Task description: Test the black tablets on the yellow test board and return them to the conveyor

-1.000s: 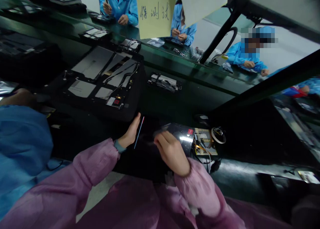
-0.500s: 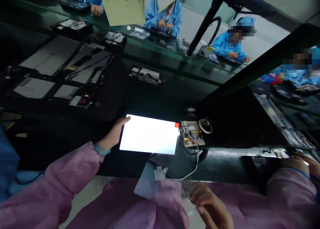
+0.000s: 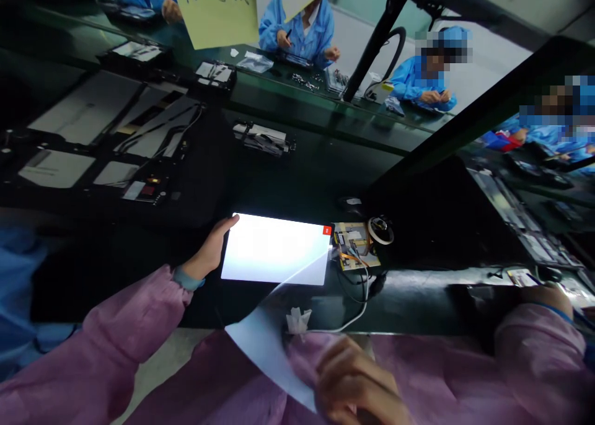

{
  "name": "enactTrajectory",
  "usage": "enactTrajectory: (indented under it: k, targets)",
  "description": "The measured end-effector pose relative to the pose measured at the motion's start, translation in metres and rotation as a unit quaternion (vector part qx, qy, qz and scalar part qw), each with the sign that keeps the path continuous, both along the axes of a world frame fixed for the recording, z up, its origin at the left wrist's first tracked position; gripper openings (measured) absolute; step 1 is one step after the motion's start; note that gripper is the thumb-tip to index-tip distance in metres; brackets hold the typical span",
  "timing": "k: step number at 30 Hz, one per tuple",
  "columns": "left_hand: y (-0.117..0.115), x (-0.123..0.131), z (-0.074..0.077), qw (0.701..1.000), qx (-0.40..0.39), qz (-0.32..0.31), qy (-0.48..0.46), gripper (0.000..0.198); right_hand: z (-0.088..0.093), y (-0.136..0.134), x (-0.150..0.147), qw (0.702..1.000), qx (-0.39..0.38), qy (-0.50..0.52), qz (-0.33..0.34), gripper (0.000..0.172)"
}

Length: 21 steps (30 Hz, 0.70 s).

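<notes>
My left hand (image 3: 207, 251) grips the left edge of a lit tablet screen (image 3: 274, 251), thumb on its upper left corner. The screen glows white, with a small red mark at its upper right. In front of its lower edge hangs a clear plastic film (image 3: 264, 344), bent in a curve. My right hand (image 3: 357, 381), close to the camera and blurred, has its fingers closed at the film's lower right end. Beyond the screen's right edge lies a small board (image 3: 356, 245) with an orange ribbon and cables.
A white cable (image 3: 362, 313) loops below the board, near a crumpled white tissue (image 3: 298, 319). A ring-shaped roll (image 3: 381, 230) sits behind. Panels (image 3: 88, 112) cover the left bench. At right is another person's pink sleeve (image 3: 539, 350); people in blue sit opposite.
My right hand has moved left and its fingers have closed in. The film has swung and bent, its upper part now across the screen's lower right. My left hand keeps its hold.
</notes>
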<state>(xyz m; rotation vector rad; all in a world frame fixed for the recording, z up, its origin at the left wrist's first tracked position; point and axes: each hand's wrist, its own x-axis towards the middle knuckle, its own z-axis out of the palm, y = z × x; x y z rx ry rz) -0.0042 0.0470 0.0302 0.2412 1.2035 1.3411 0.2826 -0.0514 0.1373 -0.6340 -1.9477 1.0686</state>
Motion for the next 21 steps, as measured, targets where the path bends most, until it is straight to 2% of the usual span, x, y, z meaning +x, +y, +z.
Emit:
enactTrajectory:
  k: [2,3,5,7,8,10,13,15,17,19,21]
  targets:
    - [0.0,0.001,0.001,1.0,-0.003,-0.012,-0.015,0.039,-0.004,0.007,-0.016,0.996,0.069,-0.057,-0.019,0.017]
    - [0.0,0.001,0.002,1.0,-0.005,-0.014,-0.021,0.039,-0.009,0.013,-0.024,0.99,0.106,-0.083,-0.05,0.023]
    - [0.0,0.002,0.003,1.0,-0.003,-0.003,-0.025,0.039,-0.025,0.029,-0.039,0.967,0.158,-0.117,-0.161,0.034]
    - [0.0,0.003,0.003,1.0,0.003,0.01,-0.021,0.038,-0.047,0.049,-0.057,0.934,0.165,-0.146,-0.28,0.04]
    - [0.001,0.003,0.003,1.0,0.006,0.015,-0.017,0.039,-0.059,0.058,-0.066,0.92,0.165,-0.183,-0.303,0.041]
    - [0.001,0.004,0.004,1.0,0.009,0.021,-0.014,0.039,-0.081,0.071,-0.084,0.9,0.186,-0.261,-0.296,0.044]
    - [0.002,0.006,0.009,0.999,-0.013,0.029,-0.024,0.036,-0.104,0.071,-0.098,0.892,0.229,-0.326,-0.215,0.044]
    - [0.003,0.006,0.012,0.998,-0.032,0.058,-0.007,0.029,-0.109,0.062,-0.09,0.896,0.25,-0.332,-0.157,0.042]
    - [0.003,0.006,0.011,0.994,-0.037,0.095,0.024,0.02,-0.108,0.054,-0.066,0.899,0.249,-0.329,-0.146,0.038]
    - [0.003,0.004,0.009,0.993,-0.036,0.107,0.041,0.015,-0.101,0.057,-0.032,0.9,0.22,-0.319,-0.2,0.035]
    - [0.002,0.002,0.005,0.995,-0.039,0.072,0.051,0.017,-0.094,0.074,0.005,0.894,0.172,-0.298,-0.286,0.032]
